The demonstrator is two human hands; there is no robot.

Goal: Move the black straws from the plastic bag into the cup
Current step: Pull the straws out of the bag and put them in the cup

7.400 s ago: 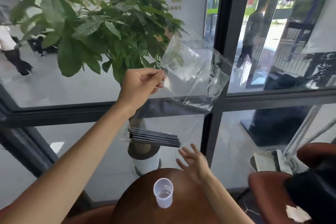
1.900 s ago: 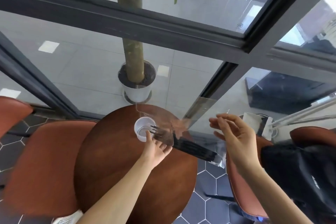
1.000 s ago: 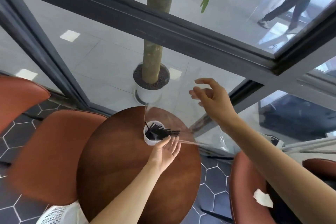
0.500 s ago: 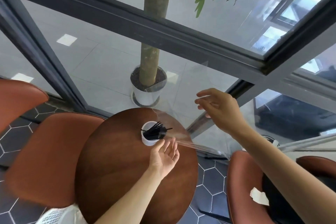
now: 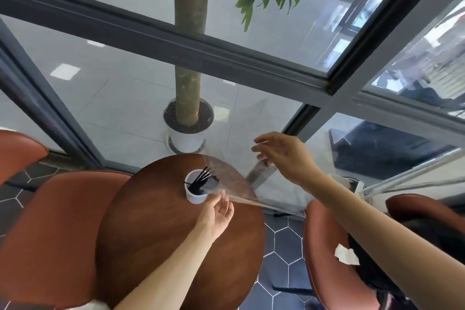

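- The right hand (image 5: 284,156), right of the middle of the frame, is held up high over the plastic bag (image 5: 234,184). Its fingers are spread, and I cannot tell if it pinches the clear bag or just touches it.
- The left hand (image 5: 216,214), just below the middle, has loose, straight fingers. They touch the low edge of the bag, right beside the cup (image 5: 197,190). It does not wrap around anything.
- The bag is a clear, thin sheet that stretches between the two hands and slopes down to the cup. It looks very light, floppy and slippery. I think it is best to pinch it at a corner or an edge.
- The black straws (image 5: 201,178) stand in the white cup, at the middle of the frame. They lean to the upper right, and their tips poke out over the rim.
- The straws look thin, light and stiff. I think a small bump could knock them over, or the cup too.
- I see no straws left in the bag, so the job looks almost done.
- The cup stands on the round brown table (image 5: 151,234), near its far edge.
- A potted tree (image 5: 187,118) stands behind the glass, above the table.
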